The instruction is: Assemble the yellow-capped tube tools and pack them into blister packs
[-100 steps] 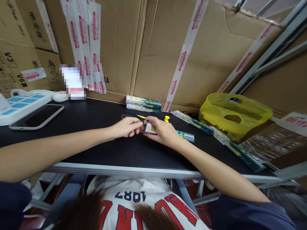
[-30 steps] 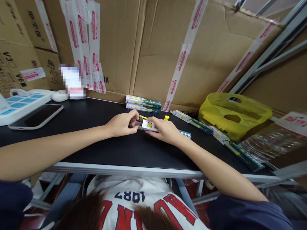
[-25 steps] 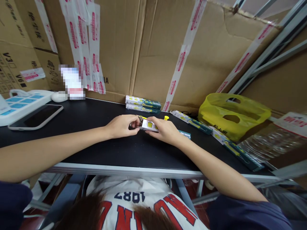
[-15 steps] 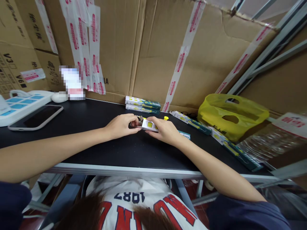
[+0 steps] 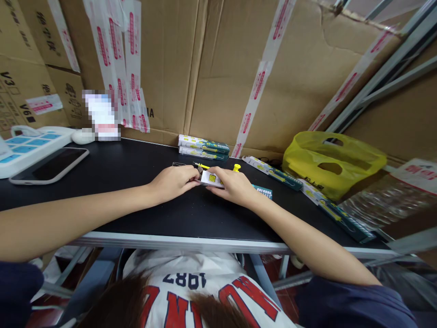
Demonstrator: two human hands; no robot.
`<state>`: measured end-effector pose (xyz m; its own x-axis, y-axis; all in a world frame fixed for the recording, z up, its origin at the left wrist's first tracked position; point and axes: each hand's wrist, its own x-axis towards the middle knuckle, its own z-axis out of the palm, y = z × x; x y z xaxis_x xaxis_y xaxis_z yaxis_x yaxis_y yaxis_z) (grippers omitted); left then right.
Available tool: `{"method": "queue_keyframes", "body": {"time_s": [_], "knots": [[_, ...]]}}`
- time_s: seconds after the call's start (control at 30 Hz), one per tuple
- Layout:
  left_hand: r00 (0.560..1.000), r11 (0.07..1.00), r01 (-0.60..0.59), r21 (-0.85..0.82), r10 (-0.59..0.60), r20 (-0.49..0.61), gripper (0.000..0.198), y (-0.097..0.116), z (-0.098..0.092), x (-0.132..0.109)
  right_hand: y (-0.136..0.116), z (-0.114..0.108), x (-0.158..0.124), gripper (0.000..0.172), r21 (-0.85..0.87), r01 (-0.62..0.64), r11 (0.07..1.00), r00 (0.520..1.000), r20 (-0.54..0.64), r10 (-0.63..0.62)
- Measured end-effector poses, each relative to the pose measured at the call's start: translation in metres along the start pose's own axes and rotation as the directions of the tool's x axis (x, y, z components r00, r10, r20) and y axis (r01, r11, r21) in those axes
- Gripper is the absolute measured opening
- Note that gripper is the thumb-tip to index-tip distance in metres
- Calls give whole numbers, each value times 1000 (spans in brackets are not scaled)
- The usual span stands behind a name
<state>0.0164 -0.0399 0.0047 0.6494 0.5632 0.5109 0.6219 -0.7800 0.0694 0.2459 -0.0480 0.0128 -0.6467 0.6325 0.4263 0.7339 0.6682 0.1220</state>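
Note:
My right hand (image 5: 234, 187) is closed round a slim white and green box (image 5: 210, 178) that lies level above the black table. The fingers of my left hand (image 5: 175, 182) pinch the box's left end, where a small grey-brown flap sticks up. Behind my hands lies a thin yellow tool (image 5: 202, 166) with a dark metal tip, partly hidden by the fingers. A yellow knob (image 5: 236, 168) shows just behind my right hand. The green end of a box (image 5: 263, 191) pokes out to the right of that hand.
Similar boxes are stacked (image 5: 203, 148) at the back; others (image 5: 273, 173) lie at the right, beside a yellow plastic bag (image 5: 331, 164) and wrapped bottles (image 5: 385, 196). A phone (image 5: 51, 166) and a power strip (image 5: 27, 146) are at the left. Cardboard (image 5: 164, 68) stands behind the table.
My left hand has shifted slightly and its fingers have drawn together at the box's end. The thin yellow tool behind it shows more. My right hand keeps its hold.

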Motion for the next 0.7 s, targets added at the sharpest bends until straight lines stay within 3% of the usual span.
{"method": "queue_keyframes", "body": {"time_s": [0.23,0.37,0.47,0.57,0.7], "knots": [[990,963,-130,236,139,-23,21,2,0,-3,-1,1,-1,36,11,18,1000,1000,10,-18],[982,947,-180,265,191,-14,26,1,2,-4,-1,1,-2,35,23,51,998,999,13,-51],[984,972,-169,164,176,-27,26,-2,-1,-1,0,-1,-1,38,22,36,999,999,1,-36],[990,988,-138,-70,136,-43,21,-8,-7,4,0,-3,-1,41,11,16,1000,1000,-22,-16],[998,955,-31,-295,16,-54,27,-18,-14,10,-1,-4,-1,40,9,9,1000,1000,-24,-8]]}}
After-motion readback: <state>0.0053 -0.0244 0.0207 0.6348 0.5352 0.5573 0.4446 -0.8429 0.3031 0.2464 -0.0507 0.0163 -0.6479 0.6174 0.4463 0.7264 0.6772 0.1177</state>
